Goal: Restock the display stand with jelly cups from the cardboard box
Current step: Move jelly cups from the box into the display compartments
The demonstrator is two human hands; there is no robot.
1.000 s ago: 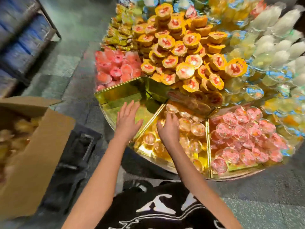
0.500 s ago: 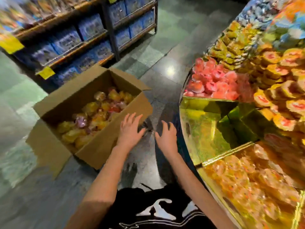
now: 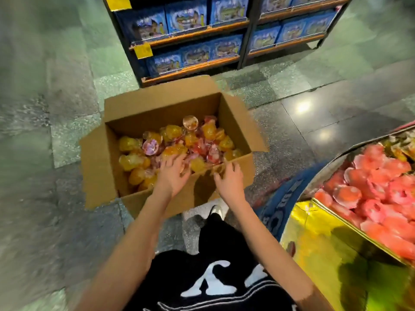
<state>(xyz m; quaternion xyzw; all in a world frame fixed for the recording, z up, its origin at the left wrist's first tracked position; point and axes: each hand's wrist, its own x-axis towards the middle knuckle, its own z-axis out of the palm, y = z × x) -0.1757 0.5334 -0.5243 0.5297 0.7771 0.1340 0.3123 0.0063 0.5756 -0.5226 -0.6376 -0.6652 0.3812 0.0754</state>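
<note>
Brown cardboard box [image 3: 157, 108], 12 o'clock, holds orange and red jelly cups [image 3: 173, 131]. Left hand [image 3: 171, 176] spread over cups, grip open; right hand [image 3: 230, 184] above near wall, grip slack, empty. Gold display stand [image 3: 314, 239], 4 o'clock.

My box [image 3: 157, 113] is brown. The jelly cups [image 3: 173, 133] in it are yellow, orange and red. The stand [image 3: 314, 232] is shiny gold with pink cups [image 3: 370, 194]. My shirt [image 3: 179, 277] is black with white stripes. The shelf boxes [image 3: 186, 16] are blue.

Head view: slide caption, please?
Left hand and right hand reach into the cardboard box of jelly cups beside the display stand.
</note>
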